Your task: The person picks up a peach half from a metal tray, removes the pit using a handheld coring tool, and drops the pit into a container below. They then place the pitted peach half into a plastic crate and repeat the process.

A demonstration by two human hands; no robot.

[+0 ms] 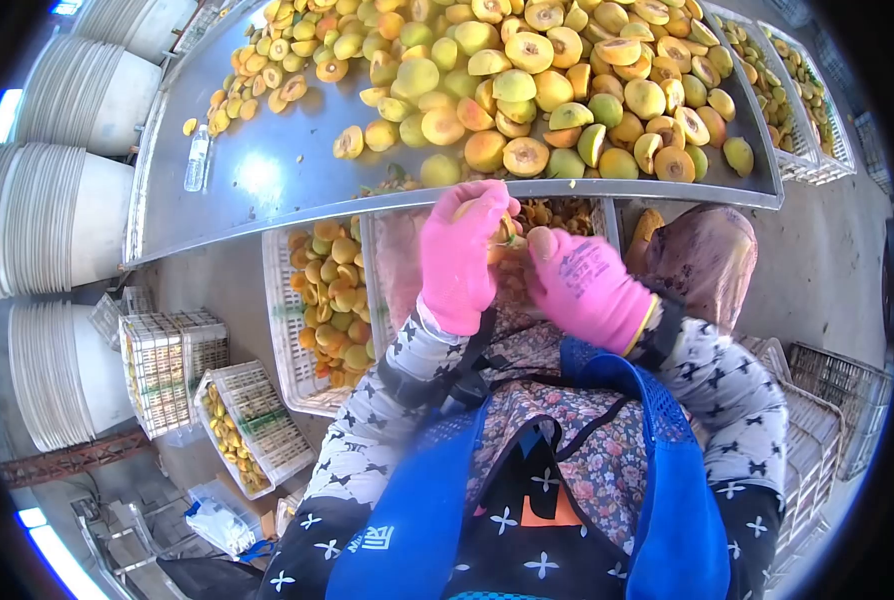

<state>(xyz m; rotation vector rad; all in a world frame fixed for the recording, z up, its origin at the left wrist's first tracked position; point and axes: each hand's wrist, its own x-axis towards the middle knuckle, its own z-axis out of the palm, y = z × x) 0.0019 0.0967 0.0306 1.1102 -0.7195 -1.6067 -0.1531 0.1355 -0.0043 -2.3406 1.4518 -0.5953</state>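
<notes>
Head view: fruit (505,232) sits between both gloves, just under the near edge of the table (267,185) and above a crate (395,262). Only a small yellow-orange sliver shows; the rest is hidden by the gloves. Left hand (457,258) is curled over it from the left, fingers wrapped tight. Right hand (589,290) is closed too, thumb tip pressed on the fruit's right side; can't tell if it also holds a tool. Both gloves are pink knit with a coated, slightly shiny surface. Sleeves are grey with a dark star print, and a glossy blue apron (672,500) lies over a floral top. Table is bare sheet metal with a raised lip, tilted in view and reflective. It carries a pile (567,90) of round yellow-green fruit, many halved with the pit hollow showing. A clear plastic bottle (198,158) lies on the bare metal, left of the pile. A second crate (327,295), white plastic lattice, is just left of the hands and full of orange halves. More lattice baskets (172,365) sit lower left, partly filled. Stacked white buckets (57,220) line the far left. A person's brown patterned headscarf (702,262) is just right of the right hand, below the table edge. Mesh trays (802,110) of small halves flank the table's right end.
</notes>
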